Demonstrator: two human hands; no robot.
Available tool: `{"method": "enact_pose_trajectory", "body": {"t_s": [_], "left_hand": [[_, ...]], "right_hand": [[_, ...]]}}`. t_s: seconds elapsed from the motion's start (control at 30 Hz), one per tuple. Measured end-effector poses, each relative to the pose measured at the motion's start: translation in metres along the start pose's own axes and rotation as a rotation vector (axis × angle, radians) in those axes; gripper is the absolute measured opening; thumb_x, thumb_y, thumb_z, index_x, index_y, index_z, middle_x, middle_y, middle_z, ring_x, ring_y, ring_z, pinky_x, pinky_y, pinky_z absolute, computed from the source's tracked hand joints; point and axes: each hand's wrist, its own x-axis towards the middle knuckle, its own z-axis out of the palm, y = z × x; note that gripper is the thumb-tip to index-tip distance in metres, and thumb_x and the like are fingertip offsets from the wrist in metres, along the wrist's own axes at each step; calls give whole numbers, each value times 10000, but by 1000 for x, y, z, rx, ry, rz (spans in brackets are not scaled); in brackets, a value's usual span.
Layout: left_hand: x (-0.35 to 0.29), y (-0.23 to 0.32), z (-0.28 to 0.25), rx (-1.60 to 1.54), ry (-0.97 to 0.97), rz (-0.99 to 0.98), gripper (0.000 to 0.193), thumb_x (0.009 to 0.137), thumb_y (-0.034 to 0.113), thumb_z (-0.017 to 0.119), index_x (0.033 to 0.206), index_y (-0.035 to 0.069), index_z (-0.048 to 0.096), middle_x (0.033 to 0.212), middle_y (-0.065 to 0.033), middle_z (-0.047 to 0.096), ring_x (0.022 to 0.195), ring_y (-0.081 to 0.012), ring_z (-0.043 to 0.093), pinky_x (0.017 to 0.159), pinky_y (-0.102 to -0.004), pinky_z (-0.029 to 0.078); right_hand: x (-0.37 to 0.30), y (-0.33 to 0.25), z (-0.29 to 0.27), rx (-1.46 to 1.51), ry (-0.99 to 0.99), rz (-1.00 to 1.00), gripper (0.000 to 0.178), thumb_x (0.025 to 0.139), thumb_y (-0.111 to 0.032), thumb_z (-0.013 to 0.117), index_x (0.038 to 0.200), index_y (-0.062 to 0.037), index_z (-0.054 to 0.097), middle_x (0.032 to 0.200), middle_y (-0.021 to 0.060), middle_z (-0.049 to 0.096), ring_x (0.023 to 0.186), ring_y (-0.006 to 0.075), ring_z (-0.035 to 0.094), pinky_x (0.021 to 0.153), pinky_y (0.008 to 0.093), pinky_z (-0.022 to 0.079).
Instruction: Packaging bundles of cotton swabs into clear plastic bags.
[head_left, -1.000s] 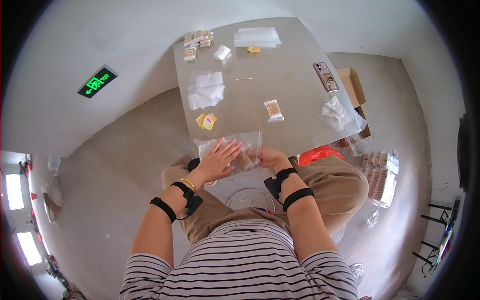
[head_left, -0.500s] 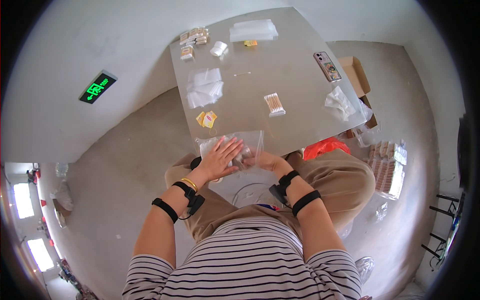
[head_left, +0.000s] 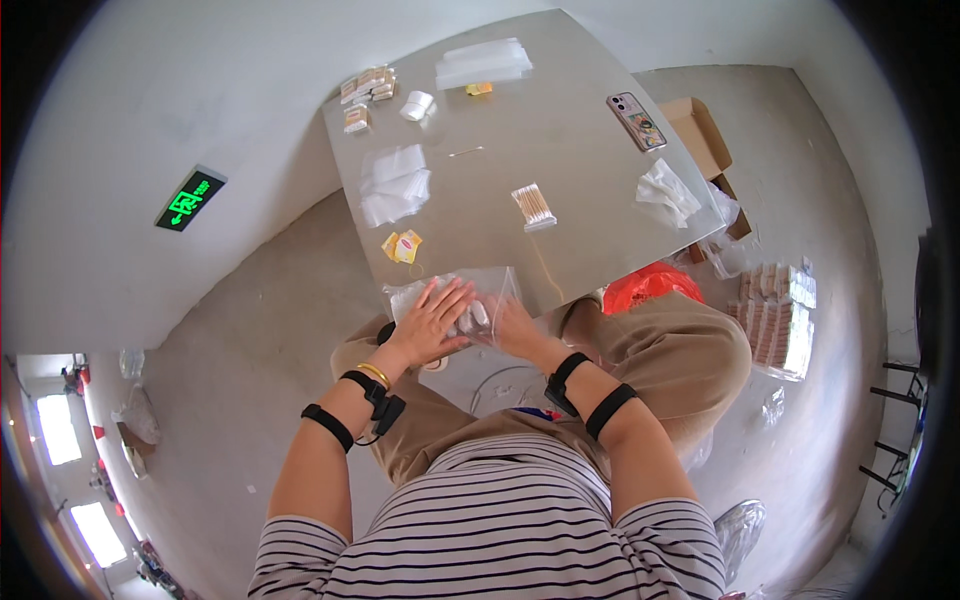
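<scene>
A clear plastic bag [head_left: 455,290] lies at the near edge of the grey table [head_left: 560,170], with small pale items inside. My left hand [head_left: 432,320] presses flat on the bag with its fingers spread. My right hand [head_left: 512,325] rests against the bag's right side, fingers curled at its edge. Whether the right hand grips the bag or only touches it is unclear.
On the table lie a small yellow packet [head_left: 403,245], a bundle of cotton swabs [head_left: 533,206], stacks of clear bags [head_left: 395,183], a phone [head_left: 636,120], crumpled plastic [head_left: 668,192], and small boxes [head_left: 366,85]. A cardboard box [head_left: 700,135] and a red bag [head_left: 648,285] sit on the floor at right.
Both hands stay on the clear bag at the table's near edge. The view has shifted slightly as my head moved.
</scene>
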Motion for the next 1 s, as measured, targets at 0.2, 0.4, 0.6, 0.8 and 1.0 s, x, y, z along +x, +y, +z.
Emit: {"method": "enact_pose_trajectory", "body": {"t_s": [0.2,0.4,0.6,0.8,1.0], "left_hand": [[1,-1,-2,18,-7,10,762,896,519,507,1469,69,283,1528,-93,285,1435,-258,216,1184,-478,100],[1,-1,0,-15,14,8,767,876,474,562,1470,76,282,1529,-83,288,1435,-252,221,1183,-474,107],[2,1,-2,-39,41,17,777,861,477,587,1460,77,298,1525,-79,296,1430,-253,235,1180,-479,118],[2,-1,0,-18,27,31,820,846,503,581,1468,63,278,1531,-91,281,1435,-259,218,1182,-478,108],[2,0,-7,-32,41,29,813,838,500,607,1459,76,300,1523,-81,299,1433,-248,229,1183,-471,121]], "right_hand": [[2,12,-2,45,-90,16,635,732,-235,763,1254,-30,467,1163,182,511,1018,392,537,841,434,482],[12,17,-12,303,-254,98,646,718,-253,775,1224,2,466,1122,187,527,885,379,589,763,408,508],[2,12,0,76,-100,72,588,719,-244,774,1171,8,495,1079,210,535,927,413,581,771,450,494],[9,12,5,26,-32,-85,653,671,-240,791,1181,25,481,1089,216,542,992,409,569,805,467,488],[11,2,8,53,2,-27,688,650,-246,810,1197,17,486,1131,213,552,1002,396,573,826,456,493]]}}
